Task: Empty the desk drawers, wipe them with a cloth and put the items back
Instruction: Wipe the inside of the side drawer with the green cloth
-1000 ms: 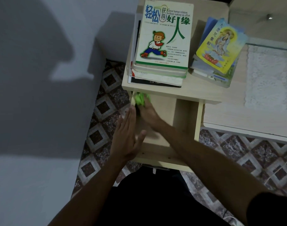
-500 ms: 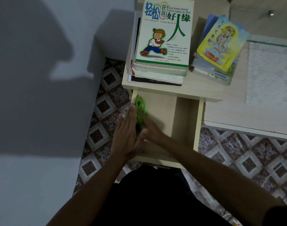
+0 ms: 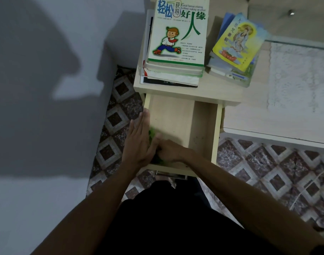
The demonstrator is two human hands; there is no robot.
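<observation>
My left hand (image 3: 139,142) lies flat with straight fingers on the left wall of the open drawer (image 3: 215,129); my right hand (image 3: 169,150) clutches the green cloth (image 3: 152,133) in its near-left corner. The drawer runs lengthwise away from me, under a book (image 3: 177,32) reading "Great human relation without making an effort".

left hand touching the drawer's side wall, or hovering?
Touching. The head view shows the left hand lying flat with straight fingers on the left wall of the drawer, no gap visible, beside the green cloth.
</observation>
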